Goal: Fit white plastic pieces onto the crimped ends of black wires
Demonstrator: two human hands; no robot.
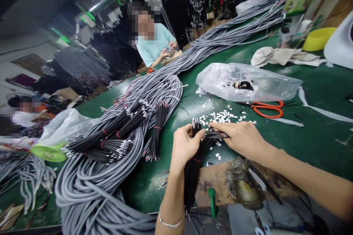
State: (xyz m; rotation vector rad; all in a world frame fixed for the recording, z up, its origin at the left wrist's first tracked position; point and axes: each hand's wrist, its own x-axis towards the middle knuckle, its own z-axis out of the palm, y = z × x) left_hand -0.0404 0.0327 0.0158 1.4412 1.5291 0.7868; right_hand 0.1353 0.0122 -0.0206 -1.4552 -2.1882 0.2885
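Near the table's front edge, my left hand (pixel 186 143) is closed round the upper end of a bundle of black cables (pixel 192 176), whose silvery tips stick up between thumb and fingers. A red band ties the bundle lower down. My right hand (pixel 237 137) grips a dark metal tool (pixel 218 135), its blades lying against the cables just right of my left thumb. Small white pieces (pixel 222 116) are scattered on the green table (pixel 317 147) behind and beside both hands.
Long grey cables (pixel 102 183) and tied black bundles (pixel 114 123) lie to the left. Orange-handled scissors (pixel 267 109) and a clear plastic bag (pixel 248 80) sit behind my right hand. A wooden board (pixel 212 183) is at the front edge. Across the table sits a person (pixel 157 46).
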